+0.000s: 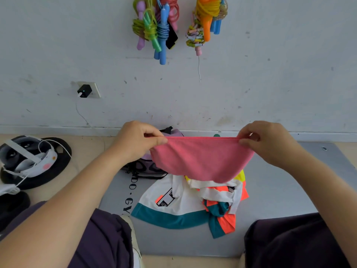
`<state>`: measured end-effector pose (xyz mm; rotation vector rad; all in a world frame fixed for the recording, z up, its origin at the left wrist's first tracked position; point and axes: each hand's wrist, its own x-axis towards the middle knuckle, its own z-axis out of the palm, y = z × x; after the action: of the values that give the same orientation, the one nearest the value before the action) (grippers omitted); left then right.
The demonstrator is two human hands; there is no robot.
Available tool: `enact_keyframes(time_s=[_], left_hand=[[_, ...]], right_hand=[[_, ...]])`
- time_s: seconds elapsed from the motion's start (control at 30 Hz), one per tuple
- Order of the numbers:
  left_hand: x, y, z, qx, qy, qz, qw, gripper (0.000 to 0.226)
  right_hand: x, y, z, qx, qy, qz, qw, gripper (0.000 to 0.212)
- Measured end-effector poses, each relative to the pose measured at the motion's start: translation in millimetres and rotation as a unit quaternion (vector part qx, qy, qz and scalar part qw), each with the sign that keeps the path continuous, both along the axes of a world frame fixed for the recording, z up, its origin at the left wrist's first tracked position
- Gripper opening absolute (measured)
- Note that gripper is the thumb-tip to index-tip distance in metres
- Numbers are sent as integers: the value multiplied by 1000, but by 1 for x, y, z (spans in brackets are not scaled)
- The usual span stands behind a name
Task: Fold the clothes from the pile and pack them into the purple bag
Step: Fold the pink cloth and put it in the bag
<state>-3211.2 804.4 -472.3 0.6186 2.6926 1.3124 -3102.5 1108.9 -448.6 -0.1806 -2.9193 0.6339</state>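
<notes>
You are holding one pink cloth (201, 159) up by its top edge, your left hand (135, 140) pinching the left corner and your right hand (270, 142) pinching the right, each grip closing thumb against curled fingers on the hem, so the cloth is hanging stretched between them above the pile (193, 202). The purple bag (148, 167) is lying on the grey mat (280, 190) at the far left of the pile, partly hidden behind your left hand and the cloth. The pinches are looking shallow, so I am judging that one corner could be slipping free as you bring the edges together, dropping the cloth back onto the pile and spoiling the fold. Folding in the air is also risking an uneven crease, since the lower edge is sagging. Counting: one cloth in hand, one bag, one mat; the pile is showing a white piece with a teal band and a tangle of orange, teal and yellow, how many garments I cannot tell.
</notes>
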Motion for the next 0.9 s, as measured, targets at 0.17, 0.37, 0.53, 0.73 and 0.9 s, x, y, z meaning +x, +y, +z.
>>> enact_keyframes(time_s=[0.17, 0.37, 0.53, 0.73, 0.9], left_hand=[[2, -1, -2, -3, -2, -16, 1000, 20], [2, -5, -1, -25, -65, -40, 997, 16], [1, -7, -4, -27, -33, -35, 998, 6], [-5, -9, -8, -72, -6, 23, 997, 14], [-4, -13, -4, 8, -62, 59, 996, 28]], right_hand=[[1, -1, 0, 22, 74, 23, 997, 12], [3, 3, 3, 24, 105, 11, 994, 11], [2, 4, -3, -20, 62, 5, 998, 11], [4, 8, -1, -73, 20, -23, 997, 17], [3, 11, 0, -278, 43, -23, 959, 11]])
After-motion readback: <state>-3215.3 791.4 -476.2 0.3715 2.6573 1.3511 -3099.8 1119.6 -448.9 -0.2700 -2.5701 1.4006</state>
